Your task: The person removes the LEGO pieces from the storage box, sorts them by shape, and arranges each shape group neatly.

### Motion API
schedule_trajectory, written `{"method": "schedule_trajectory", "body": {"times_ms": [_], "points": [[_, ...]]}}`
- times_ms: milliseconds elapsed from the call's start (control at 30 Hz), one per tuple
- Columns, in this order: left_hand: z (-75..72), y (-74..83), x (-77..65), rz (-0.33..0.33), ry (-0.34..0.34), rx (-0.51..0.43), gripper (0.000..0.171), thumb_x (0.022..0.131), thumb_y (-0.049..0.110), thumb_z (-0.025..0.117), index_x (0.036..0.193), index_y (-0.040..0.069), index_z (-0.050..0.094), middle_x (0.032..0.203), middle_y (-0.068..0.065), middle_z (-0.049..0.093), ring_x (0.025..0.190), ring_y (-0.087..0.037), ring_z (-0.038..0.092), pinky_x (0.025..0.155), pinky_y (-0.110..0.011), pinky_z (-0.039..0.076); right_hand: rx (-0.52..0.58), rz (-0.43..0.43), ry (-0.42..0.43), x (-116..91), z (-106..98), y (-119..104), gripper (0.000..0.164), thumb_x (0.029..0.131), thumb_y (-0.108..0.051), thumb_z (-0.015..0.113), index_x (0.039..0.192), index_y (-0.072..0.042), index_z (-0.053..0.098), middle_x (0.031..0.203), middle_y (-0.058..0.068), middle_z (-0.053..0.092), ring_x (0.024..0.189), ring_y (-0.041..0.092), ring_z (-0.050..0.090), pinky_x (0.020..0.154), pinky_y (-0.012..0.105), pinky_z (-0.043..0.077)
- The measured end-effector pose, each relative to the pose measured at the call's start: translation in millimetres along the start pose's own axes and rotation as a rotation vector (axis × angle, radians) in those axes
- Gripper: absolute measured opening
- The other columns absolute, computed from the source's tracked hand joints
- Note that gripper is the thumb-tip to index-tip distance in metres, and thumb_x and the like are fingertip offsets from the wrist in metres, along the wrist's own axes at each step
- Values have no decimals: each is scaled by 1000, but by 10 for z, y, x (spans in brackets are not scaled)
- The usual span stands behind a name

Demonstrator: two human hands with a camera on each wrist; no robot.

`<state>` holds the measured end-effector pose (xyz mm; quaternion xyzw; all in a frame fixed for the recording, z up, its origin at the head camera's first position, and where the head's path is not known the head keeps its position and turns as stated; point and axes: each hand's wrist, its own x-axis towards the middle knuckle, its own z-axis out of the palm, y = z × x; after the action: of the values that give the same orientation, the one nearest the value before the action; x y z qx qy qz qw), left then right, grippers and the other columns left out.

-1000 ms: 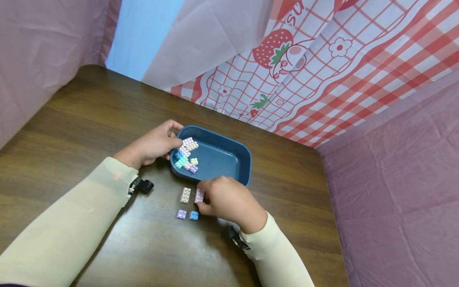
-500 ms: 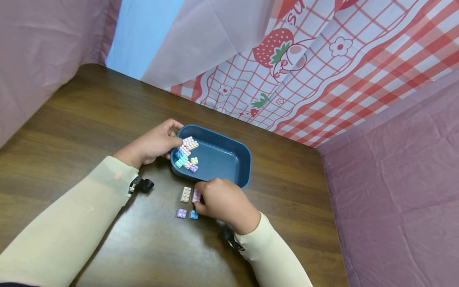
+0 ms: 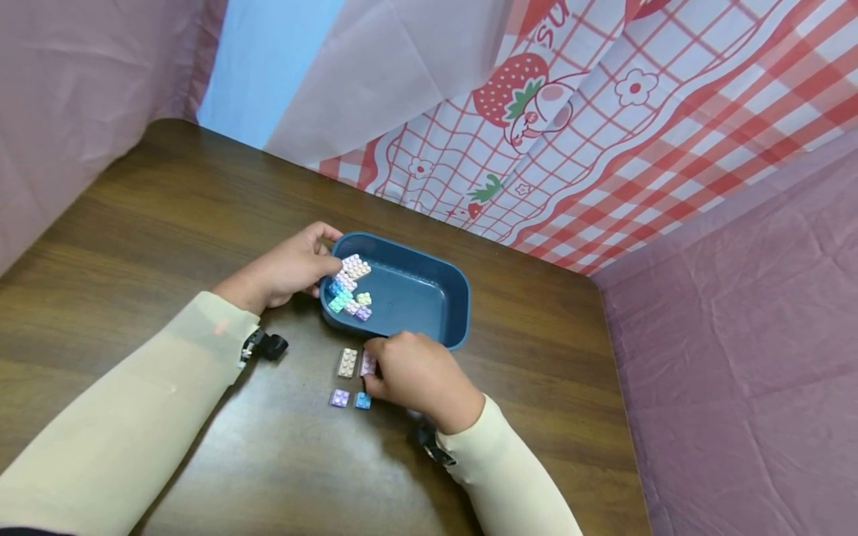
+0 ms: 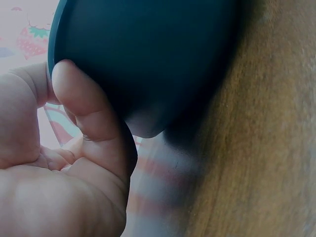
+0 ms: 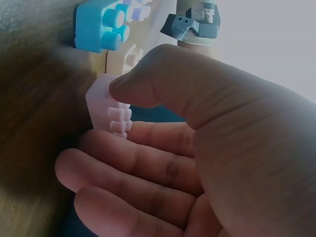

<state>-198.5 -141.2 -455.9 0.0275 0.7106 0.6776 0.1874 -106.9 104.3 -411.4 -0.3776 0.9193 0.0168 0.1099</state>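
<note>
My left hand [image 3: 288, 268] grips the left end of a dark blue tray [image 3: 429, 277], thumb over the rim, as the left wrist view also shows. Inside that tray, at its left end, lies a pile of toy building bricks [image 3: 340, 299] in pastel colours. My right hand [image 3: 418, 376] pinches a pink brick [image 5: 106, 101] between thumb and fingers, on the table just in front of the tray. Left of it stands a cream brick [image 3: 347, 362]. Nearer to me are a small purple brick [image 3: 339, 398] and a small blue brick [image 3: 363, 400], side by side.
The wooden table [image 3: 167, 208] meets a hanging red-and-white strawberry cloth [image 3: 536, 134] at the back. Pinkish curtains [image 3: 731, 335] close in both sides. A black wrist camera [image 3: 268, 346] sits on the left cuff.
My right hand has shifted slightly left with the pink brick, bringing it closer to the cream one. The left hand keeps its hold on the tray.
</note>
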Motion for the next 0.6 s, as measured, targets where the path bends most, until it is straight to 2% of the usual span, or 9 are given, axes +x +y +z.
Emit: {"method": "schedule_trajectory", "body": {"times_ms": [600], "points": [[13,-11,8,-10,-3,17,58,99,11,61,151,10,35,108,-16,57,71,-21,58,51,-29,52,5,16,-36,22,25,-10,16,90,-33,71,82,-24,61,64,-11,55,55,11,50,49,26,39]]}}
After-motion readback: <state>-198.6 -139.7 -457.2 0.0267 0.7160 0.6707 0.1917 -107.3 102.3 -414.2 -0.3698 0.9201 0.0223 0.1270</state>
